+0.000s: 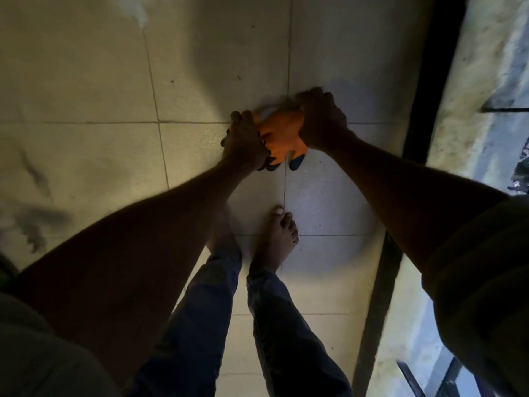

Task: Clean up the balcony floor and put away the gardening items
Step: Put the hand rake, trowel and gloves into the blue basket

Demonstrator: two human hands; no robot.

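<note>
Right now both hands meet at the centre of the frame on a bundle of orange gloves (282, 133) with dark blue fingertips. The left hand (246, 140) has its fingers curled around the bundle's left side, and the right hand (322, 121) is clenched over its upper right end. The blue tips hang out below, between the wrists, so the gloves sit low over the tiled floor (86, 90); whether they touch it I cannot tell. As a judgement, the step in hand is gathering the gloves into one compact bundle to carry off. To do it well, the loose fingertips should be tucked inside one grip so nothing dangles or drops, and one hand should take the whole bundle before the other lets go. Bare feet (279, 236) stand just below the gloves, so the lift should come straight up and clear of the toes. No container shows anywhere: no pot, bucket or basket is in view, so where the gloves will go cannot be told. A dark rail (423, 73) runs down the right side, and dark smudges mark the tiles at lower left.
</note>
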